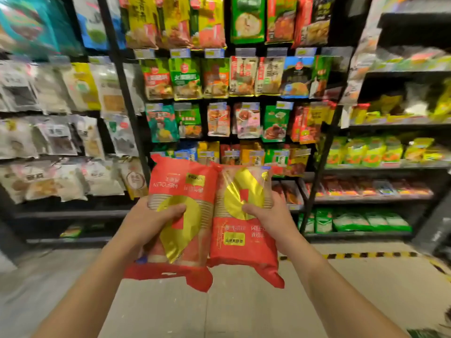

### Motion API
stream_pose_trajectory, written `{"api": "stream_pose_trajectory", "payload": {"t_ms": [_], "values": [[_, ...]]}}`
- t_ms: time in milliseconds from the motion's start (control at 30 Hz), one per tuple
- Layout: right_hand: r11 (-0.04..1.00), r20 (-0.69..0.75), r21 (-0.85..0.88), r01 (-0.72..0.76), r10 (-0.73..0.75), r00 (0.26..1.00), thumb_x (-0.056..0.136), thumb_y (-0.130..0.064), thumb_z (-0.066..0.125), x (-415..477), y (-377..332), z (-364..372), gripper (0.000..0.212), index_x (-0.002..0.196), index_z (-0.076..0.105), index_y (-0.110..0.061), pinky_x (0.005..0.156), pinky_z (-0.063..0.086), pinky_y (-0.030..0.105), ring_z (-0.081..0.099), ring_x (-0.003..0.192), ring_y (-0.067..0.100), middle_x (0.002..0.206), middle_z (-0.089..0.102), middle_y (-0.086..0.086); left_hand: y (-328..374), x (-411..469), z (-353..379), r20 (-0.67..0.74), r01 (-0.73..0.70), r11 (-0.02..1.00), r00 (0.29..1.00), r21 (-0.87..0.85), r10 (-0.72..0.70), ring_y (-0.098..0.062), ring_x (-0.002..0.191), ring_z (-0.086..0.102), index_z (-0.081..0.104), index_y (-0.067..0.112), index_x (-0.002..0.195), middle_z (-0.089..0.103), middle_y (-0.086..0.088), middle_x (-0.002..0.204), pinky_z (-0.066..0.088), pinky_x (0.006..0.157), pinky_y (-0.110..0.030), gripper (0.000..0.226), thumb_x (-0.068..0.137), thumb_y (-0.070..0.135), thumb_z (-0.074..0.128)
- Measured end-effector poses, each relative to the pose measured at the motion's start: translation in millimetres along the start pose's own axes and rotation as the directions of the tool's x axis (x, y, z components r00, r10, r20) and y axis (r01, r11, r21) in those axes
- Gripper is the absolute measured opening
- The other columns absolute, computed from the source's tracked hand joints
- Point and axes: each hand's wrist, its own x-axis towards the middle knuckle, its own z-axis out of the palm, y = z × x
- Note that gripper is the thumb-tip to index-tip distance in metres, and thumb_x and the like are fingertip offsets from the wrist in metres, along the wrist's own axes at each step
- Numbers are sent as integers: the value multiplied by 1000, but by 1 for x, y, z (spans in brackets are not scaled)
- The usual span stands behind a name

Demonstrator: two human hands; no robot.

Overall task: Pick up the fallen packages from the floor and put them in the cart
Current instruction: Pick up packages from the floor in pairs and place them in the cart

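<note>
Two hands are holding up two red-and-gold packages side by side at the centre of the frame.

The left hand is gripping the left package, its thumb curling over the gold patch on the front. The right hand is clasping the right package the same way. The packages are touching along their inner edges and hanging above the grey floor. Behind them, black shelves of bright bags are filling the upper frame. Yellow-and-black tape is crossing the floor at the right.

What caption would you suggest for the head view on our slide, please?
Left hand grips one red package, right hand another red package, side by side before stocked shelves.
</note>
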Motion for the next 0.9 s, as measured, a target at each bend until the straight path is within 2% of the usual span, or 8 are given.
{"api": "stream_pose_trajectory", "payload": {"t_ms": [167, 267, 367, 467, 567, 700, 767, 900], "values": [[999, -228, 10, -51, 52, 972, 84, -20, 92, -11, 16, -134, 52, 126, 62, -24, 79, 68, 47, 81, 93, 26, 111, 79, 6, 32, 19, 144, 185, -43, 999, 982, -12, 45, -28, 86, 84, 75, 18, 107, 85, -3, 92, 67, 88, -54, 43, 75, 32, 99], [997, -380, 42, -60, 72, 922, 84, -20, 92, -25, 26, -197, 51, 125, 60, -23, 65, 64, 33, 79, 89, 22, 110, 77, 5, 49, 27, 220, 307, -69, 997, 949, -18, 71, -25, 83, 84, 73, 21, 109, 85, -2, 92, 67, 86, -53, 49, 72, 36, 101], [994, -503, 85, -74, 107, 858, 83, -18, 92, -42, 44, -256, 47, 118, 61, -25, 76, 67, 42, 81, 93, 26, 112, 79, 7, 66, 30, 291, 450, -102, 995, 888, -11, 97, -28, 86, 84, 74, 21, 107, 85, -3, 94, 66, 89, -56, 47, 72, 37, 101], [991, -612, 114, -75, 129, 780, 83, -18, 93, -57, 60, -307, 49, 121, 61, -22, 77, 67, 43, 81, 94, 27, 112, 79, 7, 77, 35, 358, 598, -130, 991, 794, 0, 104, -42, 92, 82, 80, 17, 102, 85, -12, 97, 62, 94, -67, 32, 78, 30, 97], [990, -720, 100, -97, 140, 680, 75, -33, 97, -73, 73, -347, 62, 126, 62, -27, 87, 66, 50, 80, 97, 25, 112, 80, 2, 81, 40, 423, 710, -170, 985, 694, -1, 120, -53, 94, 78, 80, 22, 108, 85, -12, 97, 57, 90, -77, 61, 62, 58, 100], [986, -841, 125, -109, 164, 516, 63, -41, 95, -103, 83, -391, 64, 117, 63, -32, 92, 64, 54, 80, 97, 24, 107, 81, 0, 100, 30, 505, 823, -247, 969, 543, -33, 166, -28, 72, 79, 80, 19, 104, 85, -12, 93, 61, 69, -40, 43, 74, 46, 96], [983, -883, 138, -123, 178, 434, 70, -37, 96, -119, 82, -412, 61, 121, 64, -30, 92, 64, 52, 80, 96, 23, 107, 81, -1, 111, 22, 548, 867, -254, 967, 474, -29, 151, -28, 66, 77, 78, 18, 102, 84, -12, 90, 60, 62, -35, 35, 79, 37, 95], [980, -947, 151, -133, 182, 265, 59, -52, 93, -155, 77, -446, 74, 124, 64, -31, 95, 63, 50, 79, 100, 21, 112, 79, -4, 129, 0, 628, 954, -259, 963, 264, -73, 144, -34, 90, 83, 78, 21, 114, 85, -7, 99, 65, 90, -61, 75, 55, 62, 100]]}}
